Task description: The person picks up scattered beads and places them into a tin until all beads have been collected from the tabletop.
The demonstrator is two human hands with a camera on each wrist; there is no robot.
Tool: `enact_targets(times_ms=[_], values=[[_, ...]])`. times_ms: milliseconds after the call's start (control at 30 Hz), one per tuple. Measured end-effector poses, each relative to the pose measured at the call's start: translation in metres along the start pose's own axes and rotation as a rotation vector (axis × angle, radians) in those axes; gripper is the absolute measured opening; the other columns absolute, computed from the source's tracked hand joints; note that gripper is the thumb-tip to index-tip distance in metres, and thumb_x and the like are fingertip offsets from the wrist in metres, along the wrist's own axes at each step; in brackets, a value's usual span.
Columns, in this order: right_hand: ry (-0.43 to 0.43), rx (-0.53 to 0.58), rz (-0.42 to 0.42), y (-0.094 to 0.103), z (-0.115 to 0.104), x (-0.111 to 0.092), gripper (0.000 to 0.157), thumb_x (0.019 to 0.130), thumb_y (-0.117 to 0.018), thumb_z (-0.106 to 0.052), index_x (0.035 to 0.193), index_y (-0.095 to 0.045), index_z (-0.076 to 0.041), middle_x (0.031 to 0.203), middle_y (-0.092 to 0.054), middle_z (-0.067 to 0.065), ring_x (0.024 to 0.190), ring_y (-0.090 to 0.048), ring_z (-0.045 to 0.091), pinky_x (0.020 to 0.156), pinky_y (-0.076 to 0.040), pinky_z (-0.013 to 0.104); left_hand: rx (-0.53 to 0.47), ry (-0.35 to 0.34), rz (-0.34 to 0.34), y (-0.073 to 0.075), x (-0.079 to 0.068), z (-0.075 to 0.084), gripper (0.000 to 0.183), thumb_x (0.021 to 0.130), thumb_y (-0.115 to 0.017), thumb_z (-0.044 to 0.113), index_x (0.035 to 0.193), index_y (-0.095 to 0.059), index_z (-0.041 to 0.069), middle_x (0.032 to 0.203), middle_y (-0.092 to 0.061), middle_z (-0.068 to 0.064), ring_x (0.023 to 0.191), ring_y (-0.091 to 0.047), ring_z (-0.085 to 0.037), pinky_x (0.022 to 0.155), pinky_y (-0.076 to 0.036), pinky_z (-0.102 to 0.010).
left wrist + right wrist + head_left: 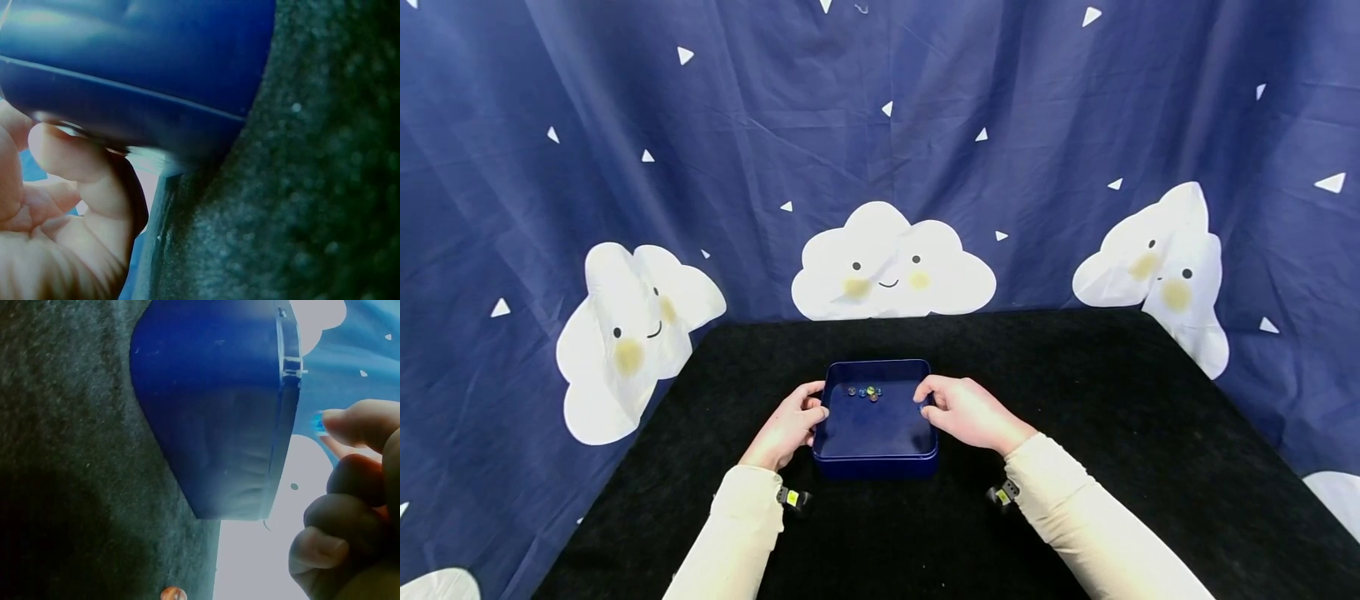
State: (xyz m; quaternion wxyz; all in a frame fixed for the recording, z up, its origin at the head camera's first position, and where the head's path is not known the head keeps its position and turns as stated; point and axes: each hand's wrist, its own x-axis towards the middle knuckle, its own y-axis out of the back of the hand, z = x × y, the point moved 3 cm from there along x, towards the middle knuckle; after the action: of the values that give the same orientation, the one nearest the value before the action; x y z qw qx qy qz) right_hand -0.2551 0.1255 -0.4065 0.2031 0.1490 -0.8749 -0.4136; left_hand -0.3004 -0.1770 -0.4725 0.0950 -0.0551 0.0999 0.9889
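- One box [876,433], blue, stood on the black cloth [1060,375]; it was the landmark for all else, between the two hands.
- Five marbles [870,391] lay on its floor toward the far side; four made a loose group, the fifth sat slightly left of them; one was yellow-green.
- A sixth, the blue marble [319,423], was over the box's right side, clamped between the thumb and forefinger of the right hand [973,412]; the other fingers were curled in.
- The left hand [786,425] was clamped on the box's left wall, thumb at the rim, fingers against the outside.
- Two wrist cameras [793,498] showed on the near side of the box, one by each sleeve [741,508].
- Behind the box hung one blue curtain [850,83]; three clouds [891,275] with faces showed on it.
- The right wrist view alone showed a seventh, the orange marble [174,594], on the cloth right of the box; the head view alone showed the five inside; the left wrist view caught only the box's outside, with no marbles.
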Motion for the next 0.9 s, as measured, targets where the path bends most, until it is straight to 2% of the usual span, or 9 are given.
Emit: enact_targets(times_ms=[400,733,900], values=[[-0.058,0.001,0.007,0.006,0.017,-0.01,0.016,0.089,-0.072,-0.017,0.103,-0.068,-0.023,0.064,-0.048,-0.01,0.053,-0.046,0.007,0.056,-0.043,0.028,-0.009,-0.004,-0.016,0.0,0.001,0.0,0.061,0.09,-0.06,0.001,0.149,-0.044,0.007,0.106,-0.048,-0.011,0.065,-0.047,-0.016,0.049,-0.043,-0.024],[-0.08,-0.01,0.017,0.016,0.034,-0.024,0.016,0.089,-0.072,-0.016,0.104,-0.069,-0.019,0.064,-0.049,-0.009,0.053,-0.046,0.008,0.056,-0.043,0.029,-0.02,-0.011,-0.023,-0.001,-0.002,0.004,0.061,0.091,-0.059,0.001,0.15,-0.042,0.005,0.105,-0.049,-0.01,0.064,-0.047,-0.018,0.048,-0.043,-0.024],[-0.127,0.013,0.032,0.023,0.045,-0.033,0.016,0.089,-0.072,-0.017,0.105,-0.068,-0.021,0.065,-0.05,-0.007,0.053,-0.048,0.01,0.054,-0.043,0.03,-0.018,-0.01,-0.025,-0.001,-0.002,0.005,0.061,0.09,-0.059,0.0,0.149,-0.043,0.005,0.104,-0.049,-0.01,0.063,-0.047,-0.017,0.047,-0.043,-0.024]])
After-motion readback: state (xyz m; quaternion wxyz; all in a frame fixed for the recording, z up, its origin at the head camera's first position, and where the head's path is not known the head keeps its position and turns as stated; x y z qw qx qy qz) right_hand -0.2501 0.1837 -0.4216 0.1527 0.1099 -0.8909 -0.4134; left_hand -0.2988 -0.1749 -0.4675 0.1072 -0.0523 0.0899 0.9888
